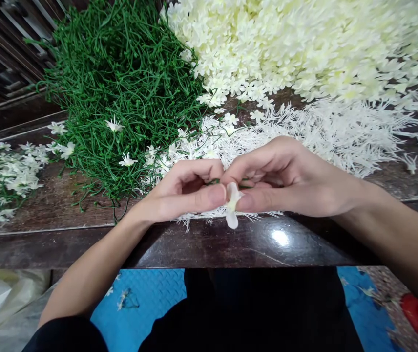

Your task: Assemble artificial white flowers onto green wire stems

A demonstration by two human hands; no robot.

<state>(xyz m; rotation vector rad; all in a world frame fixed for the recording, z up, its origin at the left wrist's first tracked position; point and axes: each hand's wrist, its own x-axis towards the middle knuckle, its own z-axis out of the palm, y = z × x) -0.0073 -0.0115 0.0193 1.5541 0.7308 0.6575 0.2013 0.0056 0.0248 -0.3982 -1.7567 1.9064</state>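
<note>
Just above the table's front edge, my left hand (190, 188) and my right hand (282, 178) meet with thumbs and fingers pinched. Between the two thumb tips is a small white artificial flower (232, 208) with a pale yellow middle, its petals hanging down. Bits of green plastic stem (246, 184) show behind it, among the curled fingers. Exactly how the stem and flower join is hidden by my fingers. Beneath and behind my hands lies a heap of white spiky plastic pieces (341, 132).
A tangled mound of green plastic stems (128, 88) stands back left. Loose cream petals (285, 44) are heaped back right. Finished-looking white flowers (11, 171) lie at the left on the dark wooden table (84, 244). Below is a blue mat (150, 293) with fallen bits.
</note>
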